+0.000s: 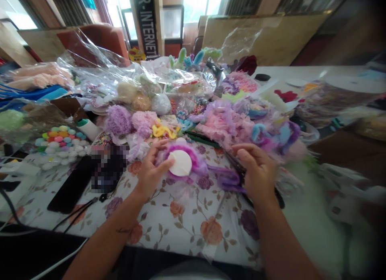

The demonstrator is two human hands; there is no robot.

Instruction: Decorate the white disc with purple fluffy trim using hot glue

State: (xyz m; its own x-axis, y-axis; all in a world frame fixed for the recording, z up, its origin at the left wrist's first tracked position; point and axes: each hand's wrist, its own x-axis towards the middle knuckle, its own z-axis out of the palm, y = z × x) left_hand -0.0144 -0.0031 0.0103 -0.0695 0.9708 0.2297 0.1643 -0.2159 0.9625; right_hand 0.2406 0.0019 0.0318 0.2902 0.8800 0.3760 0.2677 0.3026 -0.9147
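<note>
My left hand (pixel 155 165) is closed on the left edge of a fluffy purple piece (pixel 197 163), its thumb lying on the round white disc (pixel 181 163) at the piece's middle. A fuzzy purple strip (pixel 227 178) runs from the piece toward the right. At that strip's right end, my right hand (pixel 257 169) has its fingers curled round something dark and thin, which looks like scissors (pixel 235 161); its handles are mostly hidden by the hand. Both hands are above the flowered cloth (pixel 177 227).
Behind the hands lie a purple pompom (pixel 118 120), pink ruffled material (pixel 223 123) and clear plastic bags (pixel 99 71). To the left are small coloured balls (pixel 62 139) and a black phone (pixel 70 185). A brown box (pixel 350 147) stands at the right.
</note>
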